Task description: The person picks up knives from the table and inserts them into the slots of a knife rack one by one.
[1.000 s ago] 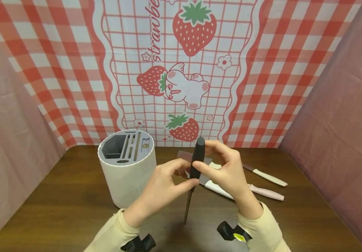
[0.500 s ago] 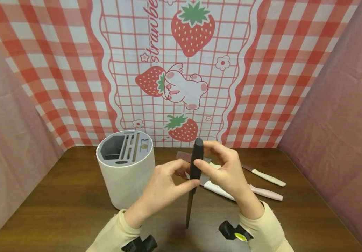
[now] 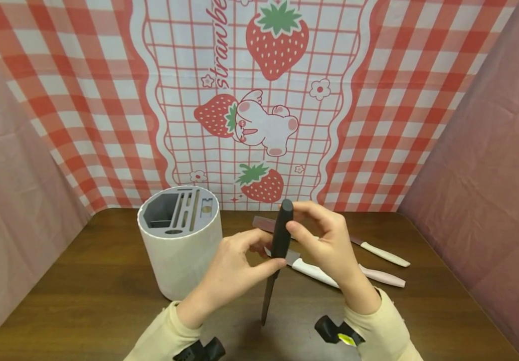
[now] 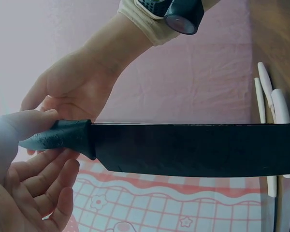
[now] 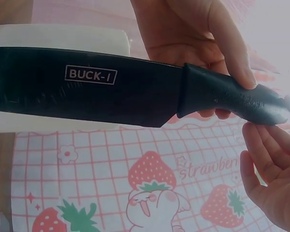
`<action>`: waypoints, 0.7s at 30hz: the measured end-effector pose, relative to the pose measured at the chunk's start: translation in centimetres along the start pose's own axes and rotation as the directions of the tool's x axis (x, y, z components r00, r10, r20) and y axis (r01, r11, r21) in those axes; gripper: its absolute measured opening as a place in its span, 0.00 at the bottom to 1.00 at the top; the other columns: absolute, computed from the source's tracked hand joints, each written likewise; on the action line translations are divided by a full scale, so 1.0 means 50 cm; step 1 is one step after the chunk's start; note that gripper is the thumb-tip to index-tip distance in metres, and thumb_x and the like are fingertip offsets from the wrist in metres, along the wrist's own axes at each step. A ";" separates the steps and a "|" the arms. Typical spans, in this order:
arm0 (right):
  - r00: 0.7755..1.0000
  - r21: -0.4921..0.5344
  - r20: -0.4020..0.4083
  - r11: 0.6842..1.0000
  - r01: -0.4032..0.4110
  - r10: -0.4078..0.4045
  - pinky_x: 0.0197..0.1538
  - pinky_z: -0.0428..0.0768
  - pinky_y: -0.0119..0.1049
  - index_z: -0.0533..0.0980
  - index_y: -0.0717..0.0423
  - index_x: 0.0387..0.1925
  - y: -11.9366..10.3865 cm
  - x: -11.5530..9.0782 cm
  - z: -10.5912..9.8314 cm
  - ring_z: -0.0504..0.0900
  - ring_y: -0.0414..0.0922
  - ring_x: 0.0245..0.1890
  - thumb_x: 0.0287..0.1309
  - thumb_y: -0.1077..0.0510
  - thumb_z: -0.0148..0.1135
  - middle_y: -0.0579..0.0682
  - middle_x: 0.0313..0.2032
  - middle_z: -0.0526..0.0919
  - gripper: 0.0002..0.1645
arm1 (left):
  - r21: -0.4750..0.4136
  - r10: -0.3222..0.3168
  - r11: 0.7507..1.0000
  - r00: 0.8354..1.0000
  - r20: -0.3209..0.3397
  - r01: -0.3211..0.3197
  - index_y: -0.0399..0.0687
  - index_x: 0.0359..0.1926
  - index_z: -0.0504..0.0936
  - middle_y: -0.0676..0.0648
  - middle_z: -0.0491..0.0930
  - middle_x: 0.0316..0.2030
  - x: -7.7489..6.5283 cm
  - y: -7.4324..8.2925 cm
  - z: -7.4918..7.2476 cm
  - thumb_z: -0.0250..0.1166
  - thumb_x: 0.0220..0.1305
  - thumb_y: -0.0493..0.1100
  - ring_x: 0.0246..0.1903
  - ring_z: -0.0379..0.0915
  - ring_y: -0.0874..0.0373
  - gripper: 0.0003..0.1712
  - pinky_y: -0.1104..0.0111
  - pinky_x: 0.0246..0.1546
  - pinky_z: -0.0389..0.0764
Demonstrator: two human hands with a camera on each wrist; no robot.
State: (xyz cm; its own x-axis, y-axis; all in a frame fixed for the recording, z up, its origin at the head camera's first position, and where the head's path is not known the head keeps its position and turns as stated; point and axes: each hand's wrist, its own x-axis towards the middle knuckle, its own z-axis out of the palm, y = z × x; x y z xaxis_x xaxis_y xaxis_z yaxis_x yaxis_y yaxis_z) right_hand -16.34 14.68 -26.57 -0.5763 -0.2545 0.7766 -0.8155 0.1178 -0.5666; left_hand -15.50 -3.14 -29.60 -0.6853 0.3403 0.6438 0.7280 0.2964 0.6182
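While fingers [image 4: 58, 191] pinch curved, speckled handle [image 4: 67, 134], broad blade [image 4: 198, 150] points down.

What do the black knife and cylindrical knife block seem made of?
Black knife: handle probably satin plastic, given its speckled sheen; blade likely dark coated metal, thin and smooth. Knife block: matte white shell, perhaps plastic; gray insert likely molded plastic, with crisp slots.

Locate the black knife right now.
In the head view, the black knife is blade-down just below centre, right of the white holder, held by the left hand and right hand.
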 end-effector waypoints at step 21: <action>1.000 0.061 -0.028 0.998 -0.013 0.015 0.37 0.78 0.29 0.74 0.67 0.31 0.015 -0.010 -0.018 0.79 0.40 0.31 0.55 0.71 0.55 0.52 0.28 0.80 0.02 | -0.007 -0.015 1.000 1.000 -0.014 0.015 0.53 0.33 0.80 0.58 0.81 0.29 -0.006 -0.007 -0.008 0.71 0.47 0.45 0.27 0.75 0.67 0.11 0.72 0.31 0.75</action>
State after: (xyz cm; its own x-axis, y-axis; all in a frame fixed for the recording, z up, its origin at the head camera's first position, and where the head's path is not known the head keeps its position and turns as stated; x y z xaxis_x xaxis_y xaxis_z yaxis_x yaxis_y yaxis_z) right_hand -16.72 15.77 -27.14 -0.5894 -0.2262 0.7755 -0.8033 0.0628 -0.5923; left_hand -15.56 -3.71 -29.82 -0.6964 0.3235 0.6406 0.7175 0.2950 0.6311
